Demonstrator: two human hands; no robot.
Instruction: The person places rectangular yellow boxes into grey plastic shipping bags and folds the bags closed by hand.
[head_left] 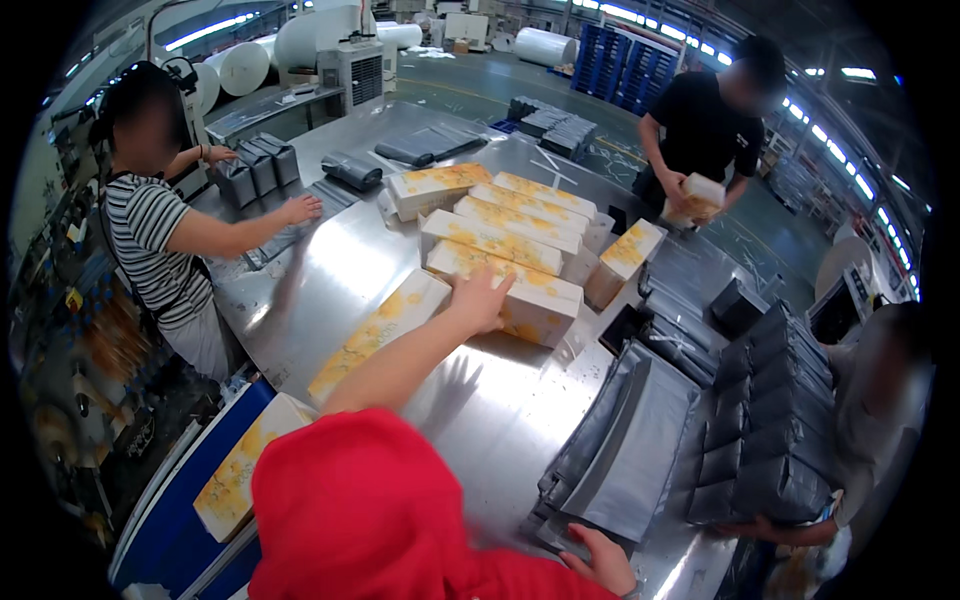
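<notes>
Clock directions are taken from the person's body, with 12 o'clock straight ahead. Nearest is the red garment, which hides the near part of the metal table. At 3 o'clock the right hand lies low by the near end of a stack of grey plastic bags, its fingers loosely spread and nothing seen in its hold; whether they touch the bags I cannot tell. That stack spreads out toward 2 o'clock. At 10 o'clock a floral carton lies by a blue panel.

The left forearm stretches out just past 12 o'clock, passing in front of the near end of a single yellow-and-white carton. At its end the left hand is open, palm down, resting on the top of the front carton; a firm grip cannot be made out. Behind that carton, further along the same line, more floral cartons lie side by side, with one more set at an angle at 1 o'clock.

Beyond 2 o'clock, a co-worker's hand supports a tall block of grey packs. At 11 o'clock a person in a striped top reaches over the table beside upright grey packs. At 1 o'clock a person in black holds a carton; farther back stand blue pallets.
</notes>
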